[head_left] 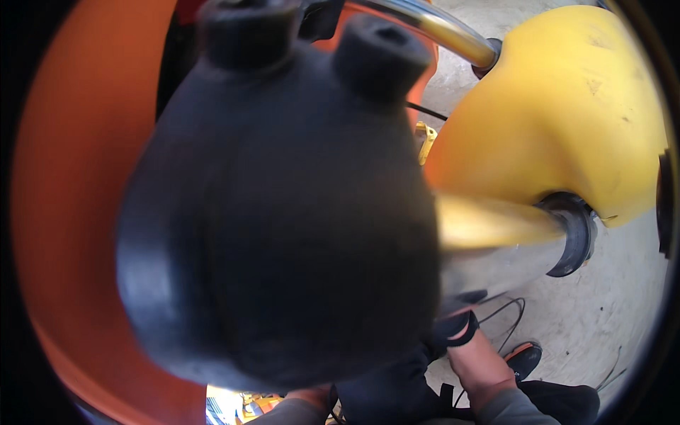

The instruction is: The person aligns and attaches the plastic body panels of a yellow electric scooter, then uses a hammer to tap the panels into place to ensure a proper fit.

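A large, blurred black rounded part (283,212) with two short round stubs on top fills the middle of my view, very close. From its right side a thick shiny metal tube (503,248) runs to a black collar (570,234) by a yellow moulded body (567,106). My right forearm (489,368), in a grey sleeve with a black band near the wrist, reaches up beneath the tube; its fingers are hidden. Of my left arm, only the grey sleeve and a little of the wrist (312,397) show below the black part, which covers the fingers. What either hand holds cannot be seen.
A curved orange panel (78,234) stands along the left. Another shiny tube (439,28) crosses the top. A thin black cable (520,308) loops over the grey concrete floor (595,319) near a dark shoe (524,358). Small yellow items (258,407) lie at the bottom.
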